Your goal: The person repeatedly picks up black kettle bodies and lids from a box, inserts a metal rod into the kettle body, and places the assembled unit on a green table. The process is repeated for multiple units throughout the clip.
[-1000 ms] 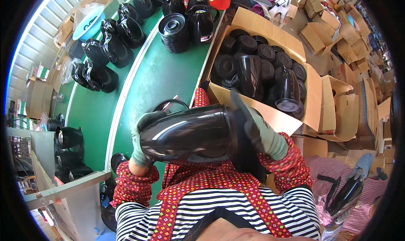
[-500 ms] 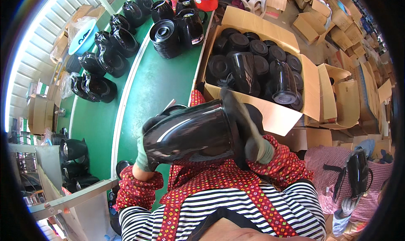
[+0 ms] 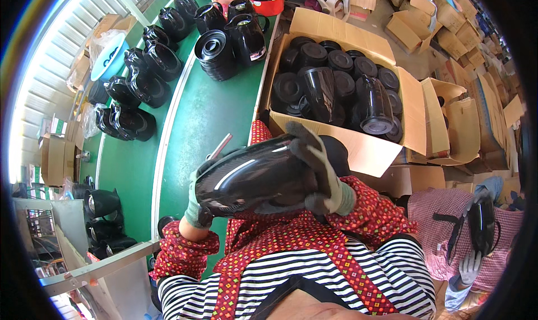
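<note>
A glossy black jug body (image 3: 255, 177) lies on its side in front of my chest, held between both gloved hands. My left hand (image 3: 197, 199) is closed around its left end, most of the fingers hidden behind it. My right hand (image 3: 322, 171), in a grey-green glove with dark fingers, is wrapped over the right end. A thin reddish-grey stick-like tool (image 3: 220, 146) pokes up beside my left hand; I cannot make out its kind. Behind my right hand a round black part (image 3: 335, 155) is partly visible.
An open carton (image 3: 358, 143) packed with black jugs stands beyond my right hand. On the green bench (image 3: 190, 115) stand rows of black jugs (image 3: 148, 76) and a stack of black lids (image 3: 214, 54). At right a co-worker's gloved hand (image 3: 469, 267) holds another jug (image 3: 481, 225).
My right hand has moved left and now wraps over the jug's right end. The jug has turned slightly, and the thin tool by my left hand shows more.
</note>
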